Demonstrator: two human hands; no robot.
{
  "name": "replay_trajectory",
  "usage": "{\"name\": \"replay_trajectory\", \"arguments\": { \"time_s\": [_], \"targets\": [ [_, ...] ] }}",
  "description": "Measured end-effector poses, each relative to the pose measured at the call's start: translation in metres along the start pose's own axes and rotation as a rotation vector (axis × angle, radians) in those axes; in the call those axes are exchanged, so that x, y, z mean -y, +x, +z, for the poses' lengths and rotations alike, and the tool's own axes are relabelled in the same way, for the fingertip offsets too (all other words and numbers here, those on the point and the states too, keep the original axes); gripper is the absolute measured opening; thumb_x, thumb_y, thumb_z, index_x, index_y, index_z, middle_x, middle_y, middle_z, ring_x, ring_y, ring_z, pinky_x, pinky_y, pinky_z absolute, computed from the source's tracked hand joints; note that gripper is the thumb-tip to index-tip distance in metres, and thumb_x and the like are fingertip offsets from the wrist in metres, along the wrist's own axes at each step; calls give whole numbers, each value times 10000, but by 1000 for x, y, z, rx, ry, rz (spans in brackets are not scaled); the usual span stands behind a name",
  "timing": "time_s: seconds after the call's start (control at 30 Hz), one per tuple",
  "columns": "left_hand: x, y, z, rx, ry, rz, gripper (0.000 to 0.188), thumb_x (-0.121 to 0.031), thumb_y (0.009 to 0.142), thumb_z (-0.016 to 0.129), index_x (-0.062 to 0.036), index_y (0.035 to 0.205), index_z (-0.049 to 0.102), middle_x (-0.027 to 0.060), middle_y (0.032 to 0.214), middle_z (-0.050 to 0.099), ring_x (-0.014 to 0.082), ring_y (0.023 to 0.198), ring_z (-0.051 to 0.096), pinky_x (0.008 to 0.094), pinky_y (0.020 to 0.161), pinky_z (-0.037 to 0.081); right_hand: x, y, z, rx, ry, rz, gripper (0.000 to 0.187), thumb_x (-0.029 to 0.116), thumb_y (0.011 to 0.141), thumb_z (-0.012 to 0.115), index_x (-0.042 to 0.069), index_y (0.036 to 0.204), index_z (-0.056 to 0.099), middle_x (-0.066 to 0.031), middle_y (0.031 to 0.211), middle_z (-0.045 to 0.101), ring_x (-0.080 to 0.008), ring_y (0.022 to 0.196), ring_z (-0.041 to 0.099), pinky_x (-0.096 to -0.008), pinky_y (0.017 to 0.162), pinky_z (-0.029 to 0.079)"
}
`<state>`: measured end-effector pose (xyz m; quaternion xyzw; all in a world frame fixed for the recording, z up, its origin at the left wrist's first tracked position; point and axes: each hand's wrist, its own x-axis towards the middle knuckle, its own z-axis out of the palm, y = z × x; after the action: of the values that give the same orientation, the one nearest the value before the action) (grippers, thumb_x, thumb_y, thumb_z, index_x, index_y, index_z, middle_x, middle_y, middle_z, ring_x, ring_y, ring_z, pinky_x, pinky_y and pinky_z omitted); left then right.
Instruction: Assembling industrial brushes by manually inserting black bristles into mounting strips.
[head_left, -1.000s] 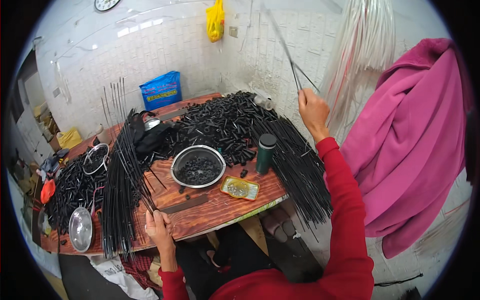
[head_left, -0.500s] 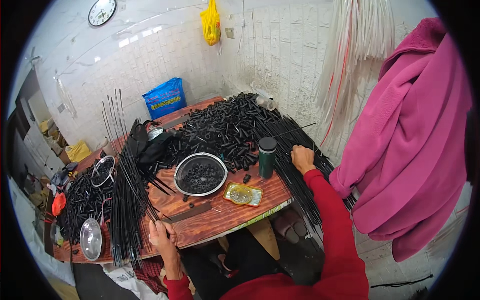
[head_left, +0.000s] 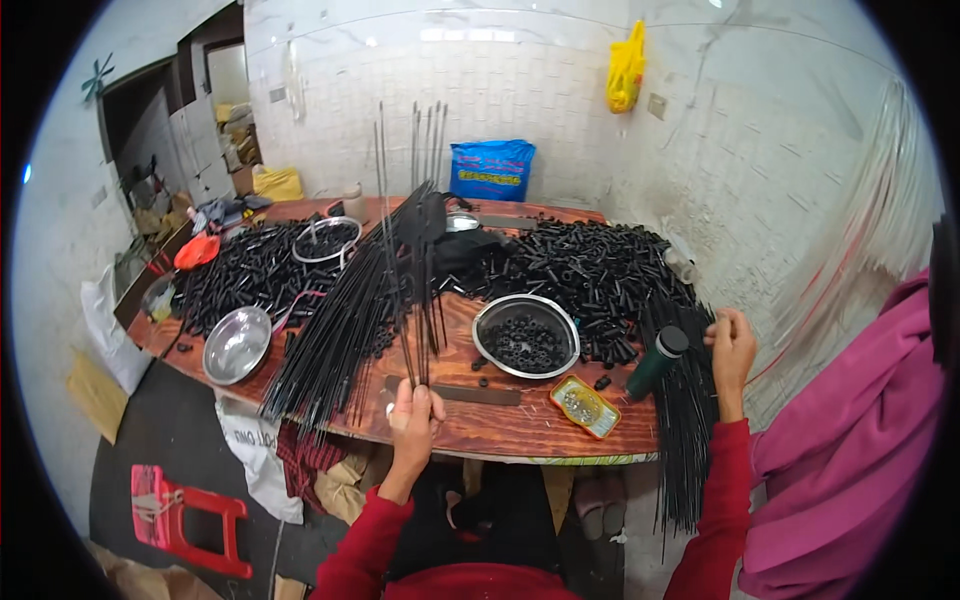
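My left hand point(head_left: 412, 415) is closed round the lower ends of a few thin black rods point(head_left: 408, 340), which stand up and fan out above the table's front edge. At the right, my right hand point(head_left: 732, 350) is raised beside a pile of black rods point(head_left: 683, 440), its fingers bent together; I cannot make out what is in them. Next to that hand stands a dark green lidded bottle point(head_left: 655, 366). Between my hands sits a metal-rimmed bowl point(head_left: 576, 345) of small black rings, with a yellow-rimmed tray point(head_left: 600, 428) of tiny pieces in front of it.
A large heap of short black tubes point(head_left: 590, 275) covers the table's back. More black rods point(head_left: 330, 360) lie at the left, beside an upright-tilted metal bowl point(head_left: 238, 345). A flat metal strip point(head_left: 480, 396) lies near the front edge. A red stool point(head_left: 190, 515) stands on the floor; a pink garment point(head_left: 850, 450) hangs at right.
The view has swung to the left, so the table appears further right. My right hand has come up off the rod pile. My left hand still grips its rods, now more upright.
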<state>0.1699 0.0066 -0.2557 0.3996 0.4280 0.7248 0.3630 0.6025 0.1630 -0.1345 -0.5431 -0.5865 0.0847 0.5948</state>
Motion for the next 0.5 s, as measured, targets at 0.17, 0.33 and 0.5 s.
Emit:
{"name": "replay_trajectory", "arguments": {
  "time_s": [0.17,0.33,0.5],
  "targets": [
    [10,-16,6,43,16,53,280,-295,1122,440,-67,1240,550,-18,696,506,42,566,388,199,518,321,110,-89,97,997,285,-114,226,106,998,598,-28,1145,706,-119,997,777,-147,877,743,-285,786,591],
    [12,-33,18,113,132,88,259,-297,1122,439,-67,1188,536,-28,706,516,48,592,411,206,540,329,157,-133,175,1251,394,-199,384,223,1065,557,-44,1340,584,-124,1158,729,-165,1080,688,-310,930,544],
    [24,-20,3,175,323,214,144,-138,1092,438,-42,1157,523,29,706,557,109,606,488,283,543,417,185,-124,213,1392,740,54,488,415,1093,471,13,1366,505,-114,1140,718,-154,1050,668,-307,871,544]
  ]
}}
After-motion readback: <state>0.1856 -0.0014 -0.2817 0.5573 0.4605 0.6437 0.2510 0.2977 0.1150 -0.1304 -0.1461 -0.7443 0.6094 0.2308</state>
